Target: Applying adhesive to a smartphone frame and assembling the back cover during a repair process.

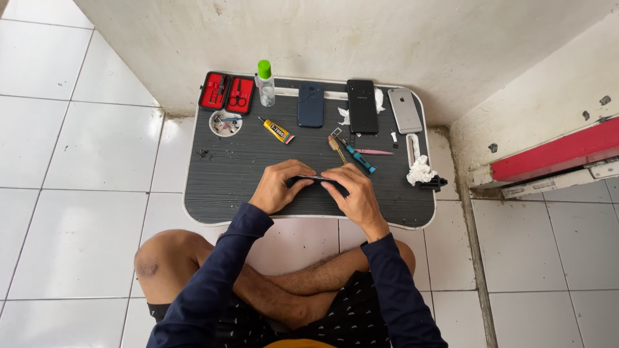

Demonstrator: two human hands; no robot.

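Head view: we hold a dark phone (316,178) edge-up just above the table (219,193), long axis left to right, left hand (276,187) and right hand (353,193) equally close, fingers (298,170) pinching its opposite ends, tweezers (374,152) beyond.

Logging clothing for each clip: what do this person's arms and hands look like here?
Both arms wear long dark navy sleeves that end at the wrists, snug and plain, with no visible markings. The left hand and right hand are bare: no gloves, and no rings, watch or bands visible.
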